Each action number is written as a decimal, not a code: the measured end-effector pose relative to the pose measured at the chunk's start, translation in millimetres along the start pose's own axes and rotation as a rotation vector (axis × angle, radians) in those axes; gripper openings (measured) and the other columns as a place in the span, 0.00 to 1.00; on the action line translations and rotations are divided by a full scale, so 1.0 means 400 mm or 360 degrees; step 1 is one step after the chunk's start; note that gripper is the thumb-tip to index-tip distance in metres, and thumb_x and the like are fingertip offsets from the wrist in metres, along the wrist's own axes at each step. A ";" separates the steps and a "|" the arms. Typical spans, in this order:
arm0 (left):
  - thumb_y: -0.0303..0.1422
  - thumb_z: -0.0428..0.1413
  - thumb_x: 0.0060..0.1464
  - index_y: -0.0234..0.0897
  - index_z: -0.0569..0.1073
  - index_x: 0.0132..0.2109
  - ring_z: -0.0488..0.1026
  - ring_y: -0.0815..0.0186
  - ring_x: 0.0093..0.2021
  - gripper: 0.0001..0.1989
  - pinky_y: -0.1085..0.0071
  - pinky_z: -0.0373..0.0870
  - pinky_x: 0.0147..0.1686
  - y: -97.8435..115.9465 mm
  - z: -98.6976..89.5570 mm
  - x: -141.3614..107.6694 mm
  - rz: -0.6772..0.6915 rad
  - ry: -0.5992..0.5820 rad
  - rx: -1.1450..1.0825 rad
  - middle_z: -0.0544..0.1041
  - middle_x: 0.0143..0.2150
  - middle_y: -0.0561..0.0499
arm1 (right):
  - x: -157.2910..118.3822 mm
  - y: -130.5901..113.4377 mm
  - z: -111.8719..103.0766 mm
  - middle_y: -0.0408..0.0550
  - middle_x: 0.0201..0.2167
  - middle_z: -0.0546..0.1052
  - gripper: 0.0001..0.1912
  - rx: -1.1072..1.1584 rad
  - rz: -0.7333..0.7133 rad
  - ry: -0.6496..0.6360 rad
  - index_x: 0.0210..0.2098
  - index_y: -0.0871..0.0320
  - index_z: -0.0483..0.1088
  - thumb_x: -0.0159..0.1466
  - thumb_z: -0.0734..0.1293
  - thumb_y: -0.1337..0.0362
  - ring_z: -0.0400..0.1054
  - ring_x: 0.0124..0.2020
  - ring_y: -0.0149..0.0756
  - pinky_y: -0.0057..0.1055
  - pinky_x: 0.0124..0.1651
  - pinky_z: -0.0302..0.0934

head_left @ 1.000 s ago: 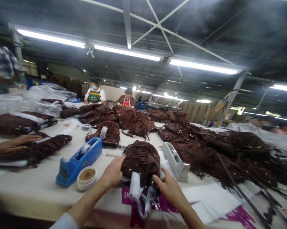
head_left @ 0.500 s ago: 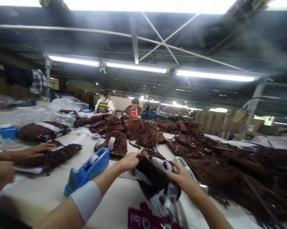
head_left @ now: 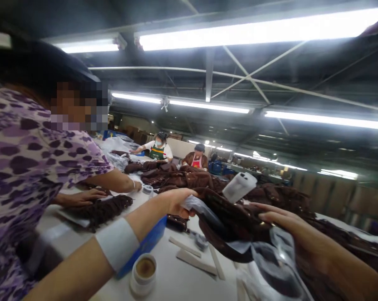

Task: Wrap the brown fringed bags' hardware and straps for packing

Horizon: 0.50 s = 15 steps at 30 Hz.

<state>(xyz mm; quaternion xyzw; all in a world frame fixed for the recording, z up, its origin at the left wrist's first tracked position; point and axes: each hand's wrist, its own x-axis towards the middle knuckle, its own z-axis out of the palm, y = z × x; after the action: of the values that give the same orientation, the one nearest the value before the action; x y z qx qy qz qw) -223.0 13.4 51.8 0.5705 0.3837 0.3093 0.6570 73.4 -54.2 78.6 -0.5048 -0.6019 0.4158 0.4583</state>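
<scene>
My left hand (head_left: 180, 202) grips the left edge of a dark brown bag (head_left: 226, 217), which is raised above the white table and has its dark inside facing me. On the bag's right side, my right hand (head_left: 279, 215) has its fingers closed on the edge. White wrapping shows beside my left fingers. A white packet (head_left: 239, 187) with a dark mark stands up at the bag's top edge. Clear plastic (head_left: 283, 251) hangs below my right hand.
At left a person in a purple patterned top (head_left: 28, 159) leans over a fringed brown piece (head_left: 109, 209). Nearer are a blue tape dispenser (head_left: 149, 242), a white jar (head_left: 144, 274) and flat strips (head_left: 196, 262). Brown bags (head_left: 189, 179) and two people stand beyond.
The view has swung left and the person in purple has come into it. Both hands have lifted the bag higher. The white packet now stands up from it, and the jar and strips are visible.
</scene>
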 end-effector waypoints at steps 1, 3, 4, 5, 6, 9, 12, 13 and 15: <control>0.37 0.54 0.52 0.32 0.70 0.25 0.67 0.69 0.18 0.13 0.76 0.57 0.18 -0.008 -0.012 -0.007 -0.0025 -0.0018 -0.0074 0.71 0.20 0.51 | 0.008 0.001 0.015 0.56 0.39 0.82 0.28 0.0020 0.0086 -0.0031 0.52 0.54 0.72 0.51 0.71 0.61 0.78 0.35 0.48 0.41 0.37 0.73; 0.41 0.55 0.52 0.32 0.70 0.25 0.67 0.69 0.19 0.16 0.76 0.60 0.19 -0.031 -0.030 -0.028 -0.0023 -0.0011 -0.0229 0.72 0.20 0.50 | 0.026 0.013 0.040 0.53 0.36 0.82 0.28 0.0067 0.0204 -0.0087 0.53 0.56 0.71 0.52 0.70 0.61 0.78 0.35 0.46 0.38 0.36 0.72; 0.43 0.55 0.52 0.32 0.70 0.26 0.68 0.69 0.20 0.17 0.75 0.62 0.21 -0.046 -0.036 -0.042 0.0003 0.0015 -0.0303 0.73 0.20 0.51 | 0.036 0.021 0.051 0.53 0.34 0.82 0.27 0.0078 0.0212 -0.0103 0.53 0.56 0.71 0.52 0.70 0.61 0.78 0.34 0.45 0.37 0.36 0.72; 0.46 0.55 0.53 0.33 0.71 0.27 0.69 0.69 0.21 0.19 0.75 0.65 0.24 -0.061 -0.042 -0.056 0.0046 0.0050 -0.0394 0.74 0.22 0.51 | 0.046 0.028 0.062 0.52 0.32 0.82 0.27 0.0085 0.0208 -0.0120 0.52 0.56 0.72 0.53 0.70 0.61 0.78 0.34 0.44 0.36 0.35 0.72; 0.47 0.55 0.54 0.33 0.72 0.28 0.71 0.69 0.23 0.20 0.74 0.68 0.28 -0.077 -0.048 -0.071 0.0104 0.0088 -0.0507 0.75 0.23 0.51 | 0.056 0.032 0.074 0.51 0.31 0.82 0.26 0.0094 0.0204 -0.0140 0.52 0.56 0.72 0.53 0.70 0.62 0.78 0.33 0.43 0.35 0.35 0.72; 0.49 0.51 0.58 0.32 0.74 0.34 0.75 0.67 0.30 0.22 0.71 0.70 0.38 -0.124 -0.065 -0.112 0.0327 0.0179 -0.0884 0.79 0.29 0.48 | 0.087 0.032 0.113 0.49 0.31 0.82 0.25 0.0174 0.0221 -0.0218 0.51 0.56 0.72 0.53 0.70 0.65 0.78 0.32 0.41 0.32 0.34 0.72; 0.51 0.50 0.60 0.29 0.76 0.38 0.76 0.65 0.33 0.25 0.70 0.71 0.39 -0.169 -0.082 -0.145 0.0543 0.0258 -0.1038 0.79 0.34 0.44 | 0.128 0.016 0.150 0.48 0.31 0.82 0.24 0.0351 0.0189 -0.0295 0.50 0.56 0.73 0.52 0.71 0.67 0.78 0.31 0.40 0.30 0.32 0.72; 0.51 0.51 0.59 0.30 0.76 0.40 0.75 0.65 0.33 0.26 0.71 0.70 0.37 -0.186 -0.090 -0.156 0.0611 0.0313 -0.1014 0.79 0.36 0.44 | 0.147 0.009 0.163 0.48 0.31 0.82 0.23 0.0428 0.0161 -0.0310 0.49 0.56 0.73 0.52 0.71 0.68 0.78 0.30 0.39 0.30 0.31 0.72; 0.52 0.55 0.55 0.33 0.75 0.47 0.74 0.67 0.32 0.26 0.74 0.69 0.30 -0.227 -0.112 -0.183 0.0737 0.0521 -0.0843 0.77 0.39 0.46 | 0.189 -0.007 0.192 0.47 0.30 0.82 0.22 0.0588 0.0106 -0.0324 0.47 0.56 0.73 0.52 0.70 0.70 0.77 0.27 0.38 0.29 0.30 0.72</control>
<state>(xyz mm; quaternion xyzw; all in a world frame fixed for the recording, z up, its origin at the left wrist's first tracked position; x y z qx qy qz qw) -301.9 -39.8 -29.3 0.3955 0.2513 0.6249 0.6244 -7.1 17.3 73.3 -0.3872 -0.5417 0.5829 0.4657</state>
